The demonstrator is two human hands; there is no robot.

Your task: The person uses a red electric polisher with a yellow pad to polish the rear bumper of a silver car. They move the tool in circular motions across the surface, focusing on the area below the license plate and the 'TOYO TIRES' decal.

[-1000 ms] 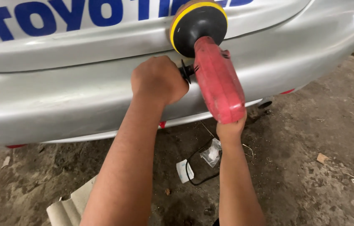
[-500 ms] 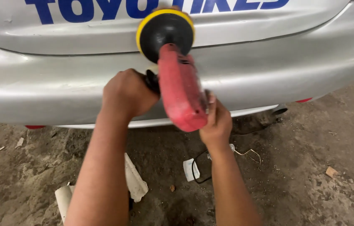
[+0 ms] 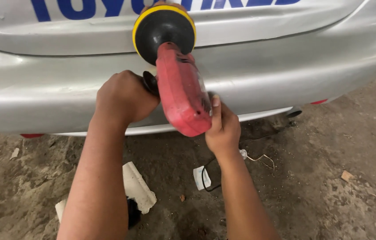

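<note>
While the red polisher is being pressed on the silver bumper, its black side handle is being gripped by the left hand. Its back end is being gripped by the right hand.

Large blue block lettering runs across the silver car panel, partly hidden by the polishing pad.

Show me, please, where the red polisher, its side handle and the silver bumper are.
Red polisher (image 3: 181,91): head view, middle of its red body.
Side handle (image 3: 149,82): head view, black stub beside the left hand.
Silver bumper (image 3: 41,89): head view, bare left stretch.
</note>
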